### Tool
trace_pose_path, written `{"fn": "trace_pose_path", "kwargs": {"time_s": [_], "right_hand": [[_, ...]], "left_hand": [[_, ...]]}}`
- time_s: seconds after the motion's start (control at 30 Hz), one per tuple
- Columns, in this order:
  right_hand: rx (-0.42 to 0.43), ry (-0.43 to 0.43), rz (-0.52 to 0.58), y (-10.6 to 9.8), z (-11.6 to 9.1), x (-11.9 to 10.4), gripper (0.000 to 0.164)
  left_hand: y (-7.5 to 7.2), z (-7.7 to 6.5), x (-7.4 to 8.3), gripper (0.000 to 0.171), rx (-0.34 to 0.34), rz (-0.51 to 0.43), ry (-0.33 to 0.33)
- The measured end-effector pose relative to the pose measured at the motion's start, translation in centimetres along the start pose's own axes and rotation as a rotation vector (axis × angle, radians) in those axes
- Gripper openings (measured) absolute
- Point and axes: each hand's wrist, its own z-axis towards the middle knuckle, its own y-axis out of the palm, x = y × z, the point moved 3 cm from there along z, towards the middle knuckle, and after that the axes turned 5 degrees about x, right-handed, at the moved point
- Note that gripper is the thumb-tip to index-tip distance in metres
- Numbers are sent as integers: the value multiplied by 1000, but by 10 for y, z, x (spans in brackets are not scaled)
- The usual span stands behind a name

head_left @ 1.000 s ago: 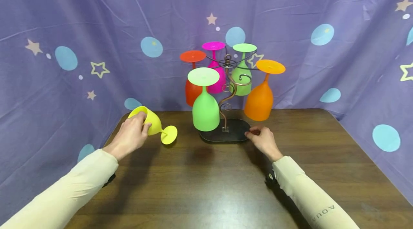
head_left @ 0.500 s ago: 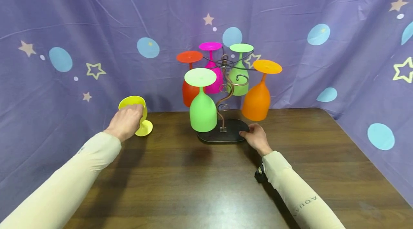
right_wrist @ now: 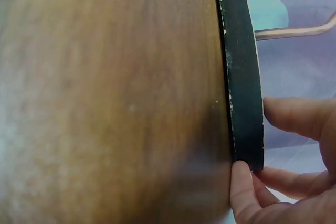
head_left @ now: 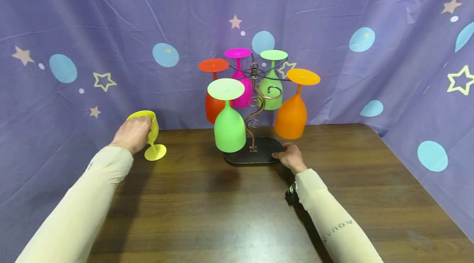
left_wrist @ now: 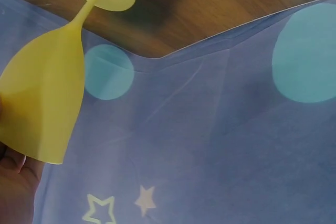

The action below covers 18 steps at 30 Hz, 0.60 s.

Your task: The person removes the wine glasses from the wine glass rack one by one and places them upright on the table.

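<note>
My left hand (head_left: 134, 133) grips a yellow plastic goblet (head_left: 154, 130) by its bowl near the rim, at the far left of the table. The goblet stands upright, its foot low over the wood; the left wrist view shows the bowl (left_wrist: 47, 90) and stem from the side. My right hand (head_left: 290, 157) pinches the right end of the black oval base (head_left: 267, 148) of a wine glass rack (head_left: 254, 77). Fingertips sit against the base's edge in the right wrist view, with one digit (right_wrist: 291, 114) over its top face.
Upside down from the rack's wire arms hang a red goblet (head_left: 213, 106), a magenta goblet (head_left: 243, 90), a front green goblet (head_left: 229, 129), a back green goblet (head_left: 271, 90) and an orange goblet (head_left: 291, 117). A purple curtain (head_left: 200, 3) backs the wooden table (head_left: 207, 213).
My left hand has moved left with the yellow goblet, which has gone from tilted sideways to upright. My right hand has stayed at the rack's base. The head view has shifted slightly right.
</note>
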Motion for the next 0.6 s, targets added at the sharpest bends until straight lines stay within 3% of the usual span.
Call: {"fn": "trace_pose_path", "kwargs": {"time_s": [0.17, 0.4, 0.6], "right_hand": [[0, -6, -17, -1, 1, -1, 41], [-42, 26, 67, -1, 1, -1, 33], [-41, 32, 67, -1, 1, 0, 34]], "left_hand": [[2, 0, -5, 14, 0, -3, -19], [2, 1, -7, 11, -11, -14, -43], [4, 1, -7, 13, -9, -5, -42]]}}
